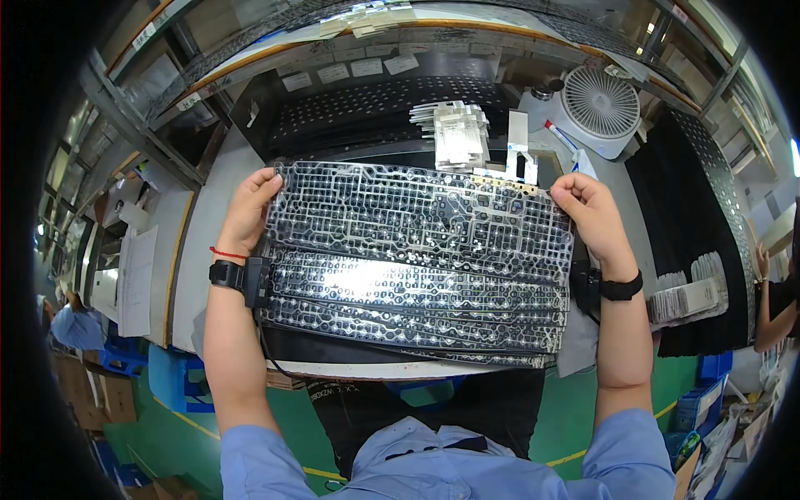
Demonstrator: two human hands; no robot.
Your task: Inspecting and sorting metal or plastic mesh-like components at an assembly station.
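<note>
Between my hands a clear keyboard membrane sheet (400,204), printed with silvery traces and dark dots, is stretched out flat. My left hand (248,207) pinches its upper left corner. At its upper right corner my right hand (590,218) is closed with the thumb on top. Just beneath and nearer to me lies a stack of similar sheets (417,312), slightly fanned and shiny with glare. A pile of small whitish flat pieces (460,137) stands just beyond the sheet's far edge. Beside it is a white cut-out piece (518,146).
A white fan (602,100) stands at the far right, with a red-capped marker (560,133) near it. Black perforated panels (375,104) line the back; more black sheets (683,200) lie on the right, bearing bundled white pieces (690,296). Another person's arm (773,308) shows at the right edge.
</note>
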